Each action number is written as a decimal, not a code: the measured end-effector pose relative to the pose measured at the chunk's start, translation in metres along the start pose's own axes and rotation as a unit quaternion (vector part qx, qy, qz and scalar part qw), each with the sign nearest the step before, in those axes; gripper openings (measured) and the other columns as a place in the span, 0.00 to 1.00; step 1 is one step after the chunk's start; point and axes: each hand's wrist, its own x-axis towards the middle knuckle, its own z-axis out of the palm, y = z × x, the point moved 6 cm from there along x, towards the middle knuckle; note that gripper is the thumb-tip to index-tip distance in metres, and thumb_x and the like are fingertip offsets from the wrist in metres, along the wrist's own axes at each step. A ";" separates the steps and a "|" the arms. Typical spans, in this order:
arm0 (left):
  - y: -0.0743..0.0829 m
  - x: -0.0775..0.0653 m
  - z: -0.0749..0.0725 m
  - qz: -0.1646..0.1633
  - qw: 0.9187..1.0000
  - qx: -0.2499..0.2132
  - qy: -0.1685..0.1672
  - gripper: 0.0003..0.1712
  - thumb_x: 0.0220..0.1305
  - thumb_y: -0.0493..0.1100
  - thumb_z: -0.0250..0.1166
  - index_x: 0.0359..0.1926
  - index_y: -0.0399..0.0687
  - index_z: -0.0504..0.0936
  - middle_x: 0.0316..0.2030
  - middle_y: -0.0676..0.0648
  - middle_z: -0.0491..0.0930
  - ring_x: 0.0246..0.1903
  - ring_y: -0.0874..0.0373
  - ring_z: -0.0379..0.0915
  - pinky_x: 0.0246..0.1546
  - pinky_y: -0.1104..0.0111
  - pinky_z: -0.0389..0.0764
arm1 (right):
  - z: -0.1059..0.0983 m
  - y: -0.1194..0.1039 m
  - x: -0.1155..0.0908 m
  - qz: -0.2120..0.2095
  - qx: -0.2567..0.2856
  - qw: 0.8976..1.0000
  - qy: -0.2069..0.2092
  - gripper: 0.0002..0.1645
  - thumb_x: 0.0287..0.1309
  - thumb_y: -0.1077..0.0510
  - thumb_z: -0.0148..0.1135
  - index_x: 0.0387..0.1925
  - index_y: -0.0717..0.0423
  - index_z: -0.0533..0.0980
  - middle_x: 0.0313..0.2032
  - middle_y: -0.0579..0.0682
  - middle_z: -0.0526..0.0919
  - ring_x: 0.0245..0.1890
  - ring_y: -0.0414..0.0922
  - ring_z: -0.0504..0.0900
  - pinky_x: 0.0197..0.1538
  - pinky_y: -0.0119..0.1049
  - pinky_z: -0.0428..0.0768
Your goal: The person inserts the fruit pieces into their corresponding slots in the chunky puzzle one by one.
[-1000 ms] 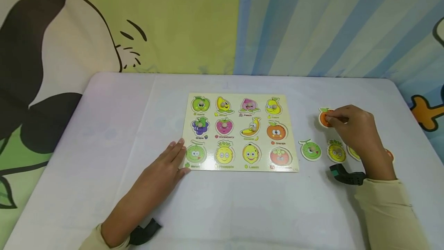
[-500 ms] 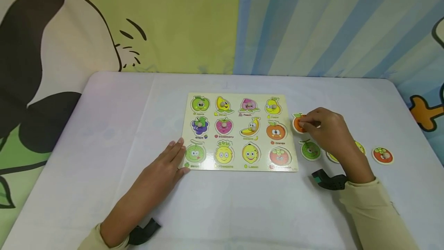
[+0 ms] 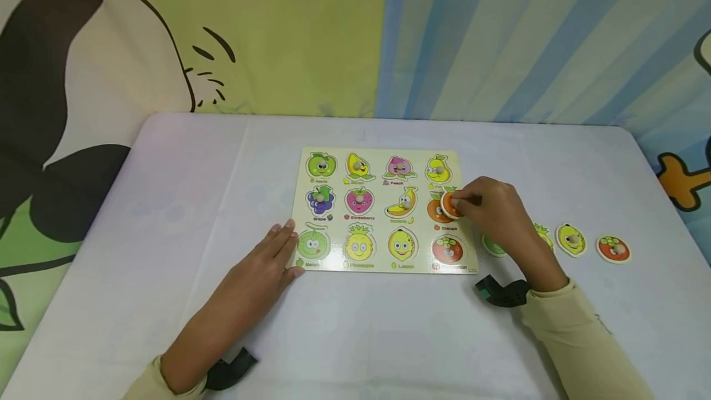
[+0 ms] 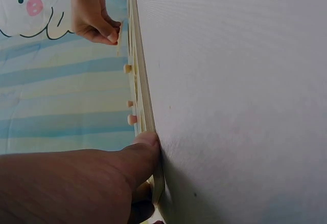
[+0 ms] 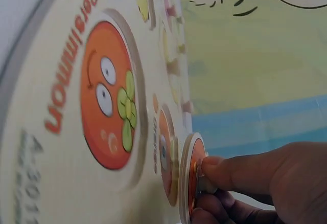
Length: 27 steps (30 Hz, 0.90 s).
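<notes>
While the puzzle board (image 3: 379, 205) is touched near eight o'clock by the left hand (image 3: 260, 269), fingers straight, the orange piece (image 3: 447, 208) is pinched by the right hand (image 3: 498, 210), partly covering the printed orange (image 3: 436, 208) at three o'clock.

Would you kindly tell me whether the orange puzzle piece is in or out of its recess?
Out: the right hand holds the orange puzzle piece, and the orange recess shows beside it.

Pretty basic white counter (image 3: 383, 332), with a green and blue-striped cartoon backdrop (image 3: 311, 36) running along behind its far edge.
</notes>
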 end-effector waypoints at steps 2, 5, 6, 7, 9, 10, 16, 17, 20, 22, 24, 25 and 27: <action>0.000 0.000 0.000 0.001 1.000 0.002 0.002 0.37 0.59 0.44 0.72 0.64 0.28 0.70 0.67 0.34 0.63 0.67 0.37 0.58 0.58 0.53 0.71 | 0.003 -0.002 0.000 0.008 0.001 1.000 -0.004 0.06 0.57 0.65 0.69 0.36 0.65 0.85 0.36 0.55 0.82 0.35 0.50 0.78 0.37 0.42 0.78; 0.000 0.000 -0.001 0.002 1.000 0.003 0.004 0.37 0.59 0.44 0.72 0.63 0.28 0.70 0.67 0.34 0.63 0.66 0.37 0.58 0.58 0.53 0.71 | 0.008 -0.005 0.001 0.014 0.003 1.000 -0.012 0.06 0.57 0.65 0.69 0.36 0.65 0.85 0.36 0.55 0.82 0.35 0.50 0.78 0.38 0.42 0.77; 0.000 0.000 -0.001 0.003 1.000 0.003 0.005 0.37 0.59 0.44 0.72 0.63 0.28 0.70 0.67 0.34 0.64 0.66 0.37 0.58 0.58 0.54 0.71 | 0.009 -0.006 0.002 0.015 0.004 1.000 -0.015 0.06 0.57 0.65 0.68 0.36 0.65 0.85 0.36 0.55 0.82 0.35 0.50 0.78 0.38 0.42 0.77; 0.000 0.000 -0.001 0.003 1.000 0.003 0.005 0.37 0.59 0.44 0.72 0.63 0.28 0.70 0.67 0.34 0.64 0.66 0.37 0.58 0.58 0.54 0.71 | 0.011 -0.007 0.002 0.015 0.003 1.000 -0.017 0.06 0.57 0.65 0.68 0.36 0.65 0.85 0.35 0.55 0.82 0.35 0.50 0.78 0.38 0.42 0.77; 0.000 0.000 0.000 0.003 1.000 0.003 0.005 0.37 0.59 0.44 0.72 0.63 0.28 0.70 0.67 0.34 0.63 0.66 0.37 0.58 0.58 0.54 0.71 | 0.014 -0.008 0.002 0.016 0.003 1.000 -0.020 0.06 0.57 0.65 0.68 0.36 0.64 0.85 0.35 0.55 0.82 0.35 0.49 0.78 0.37 0.42 0.77; 0.000 0.000 0.000 0.003 1.000 0.003 0.004 0.37 0.59 0.44 0.72 0.63 0.28 0.70 0.67 0.34 0.63 0.66 0.37 0.58 0.58 0.54 0.71 | 0.015 -0.008 0.003 0.017 0.002 1.000 -0.021 0.06 0.58 0.64 0.68 0.36 0.64 0.85 0.35 0.54 0.82 0.35 0.49 0.77 0.37 0.41 0.76; 0.001 0.001 0.000 0.006 1.000 0.005 0.005 0.37 0.58 0.43 0.72 0.63 0.27 0.70 0.67 0.34 0.63 0.66 0.37 0.59 0.59 0.53 0.71 | 0.023 -0.007 0.004 0.015 -0.012 1.000 -0.021 0.07 0.58 0.64 0.68 0.36 0.65 0.85 0.35 0.55 0.82 0.34 0.50 0.78 0.35 0.41 0.77; 0.001 0.001 0.000 0.007 1.000 0.006 0.005 0.37 0.58 0.43 0.72 0.63 0.27 0.70 0.67 0.34 0.63 0.66 0.37 0.59 0.59 0.53 0.71 | 0.024 -0.007 0.004 0.015 -0.015 1.000 -0.021 0.07 0.57 0.64 0.68 0.36 0.65 0.85 0.35 0.55 0.82 0.34 0.50 0.78 0.36 0.41 0.77; 0.000 0.001 0.000 0.009 1.000 0.007 0.006 0.37 0.58 0.44 0.72 0.63 0.27 0.70 0.67 0.34 0.63 0.66 0.37 0.59 0.59 0.53 0.71 | 0.025 -0.007 0.003 0.017 -0.018 0.999 -0.022 0.07 0.58 0.64 0.67 0.36 0.66 0.85 0.36 0.56 0.82 0.35 0.50 0.78 0.36 0.42 0.77; 0.000 0.001 0.000 0.009 1.000 0.008 0.006 0.37 0.59 0.44 0.72 0.63 0.27 0.70 0.67 0.34 0.63 0.66 0.37 0.59 0.59 0.53 0.71 | 0.025 -0.008 0.003 0.017 -0.020 0.999 -0.024 0.07 0.58 0.64 0.67 0.36 0.66 0.85 0.36 0.56 0.82 0.35 0.50 0.78 0.36 0.42 0.77; 0.000 0.001 0.000 0.007 1.000 0.007 0.006 0.37 0.58 0.44 0.72 0.63 0.27 0.70 0.67 0.34 0.63 0.66 0.37 0.58 0.59 0.53 0.71 | 0.025 -0.008 0.004 0.016 -0.021 0.999 -0.026 0.07 0.58 0.65 0.67 0.35 0.66 0.85 0.35 0.56 0.81 0.34 0.50 0.78 0.36 0.41 0.77; 0.000 0.000 0.000 0.006 1.000 0.006 0.006 0.37 0.58 0.44 0.72 0.63 0.27 0.70 0.67 0.34 0.63 0.66 0.37 0.58 0.59 0.53 0.71 | 0.025 -0.008 0.004 0.016 -0.022 0.999 -0.027 0.06 0.57 0.65 0.67 0.35 0.66 0.85 0.35 0.56 0.81 0.34 0.50 0.77 0.36 0.41 0.77; 0.000 0.000 0.000 0.006 1.000 0.004 0.006 0.37 0.58 0.44 0.72 0.63 0.27 0.70 0.67 0.34 0.63 0.67 0.37 0.58 0.59 0.53 0.71 | 0.026 -0.009 0.005 0.014 -0.024 0.999 -0.029 0.06 0.57 0.65 0.68 0.35 0.67 0.84 0.35 0.56 0.81 0.34 0.50 0.77 0.35 0.41 0.77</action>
